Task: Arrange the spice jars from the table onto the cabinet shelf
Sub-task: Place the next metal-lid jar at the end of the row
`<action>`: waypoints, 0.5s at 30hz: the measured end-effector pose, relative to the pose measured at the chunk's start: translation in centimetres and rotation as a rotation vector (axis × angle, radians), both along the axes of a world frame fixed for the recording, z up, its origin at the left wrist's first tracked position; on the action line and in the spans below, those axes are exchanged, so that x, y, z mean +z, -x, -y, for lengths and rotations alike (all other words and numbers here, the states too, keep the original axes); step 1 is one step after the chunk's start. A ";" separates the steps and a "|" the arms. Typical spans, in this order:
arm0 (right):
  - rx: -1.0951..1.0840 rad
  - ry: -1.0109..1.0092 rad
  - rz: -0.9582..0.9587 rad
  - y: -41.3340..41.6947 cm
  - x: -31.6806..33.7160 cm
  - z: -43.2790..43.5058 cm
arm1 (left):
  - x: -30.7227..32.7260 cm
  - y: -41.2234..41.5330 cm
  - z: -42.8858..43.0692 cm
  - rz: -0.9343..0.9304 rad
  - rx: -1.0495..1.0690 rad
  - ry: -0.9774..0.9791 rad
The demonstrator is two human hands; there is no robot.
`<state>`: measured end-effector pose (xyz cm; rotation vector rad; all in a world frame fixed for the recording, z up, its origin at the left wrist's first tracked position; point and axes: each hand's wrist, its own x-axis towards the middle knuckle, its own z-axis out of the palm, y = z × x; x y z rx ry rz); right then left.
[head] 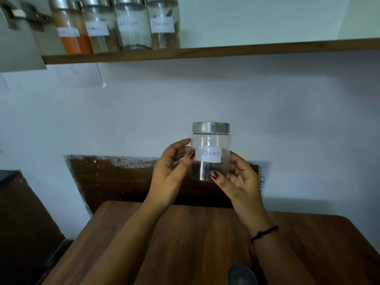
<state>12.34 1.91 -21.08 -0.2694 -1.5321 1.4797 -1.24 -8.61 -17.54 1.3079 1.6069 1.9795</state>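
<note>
Above brown table [185,233], left hand [170,171] and right hand [240,182] grip cloves jar [210,155]; fingers curled.

you're in home kitchen: labelled spice jars [133,27] lined on wooden shelf [226,51], cabinet hinge [30,16] beside them, wooden table [185,243] below you.

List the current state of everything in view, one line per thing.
Clear glass Cloves-labelled jar with steel lid: upright, lid on, held above the brown wooden table.
Left hand: fingers grip the jar's left side.
Right hand: fingers grip the jar's lower right side.
Four clear steel-lidded glass jars: upright, lids on, standing at the left end of the brown wooden shelf.
</note>
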 end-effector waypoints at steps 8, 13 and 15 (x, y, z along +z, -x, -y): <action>-0.053 -0.129 -0.018 1.2 4.5 -1.4 | 2.5 0.6 -1.0 -0.216 0.020 -0.028; -0.129 -0.250 -0.006 2.1 7.7 -2.5 | 5.4 1.1 -2.1 -0.282 0.098 -0.033; -0.141 -0.278 0.007 2.3 9.1 -3.1 | 6.6 1.3 -2.6 -0.297 0.105 -0.067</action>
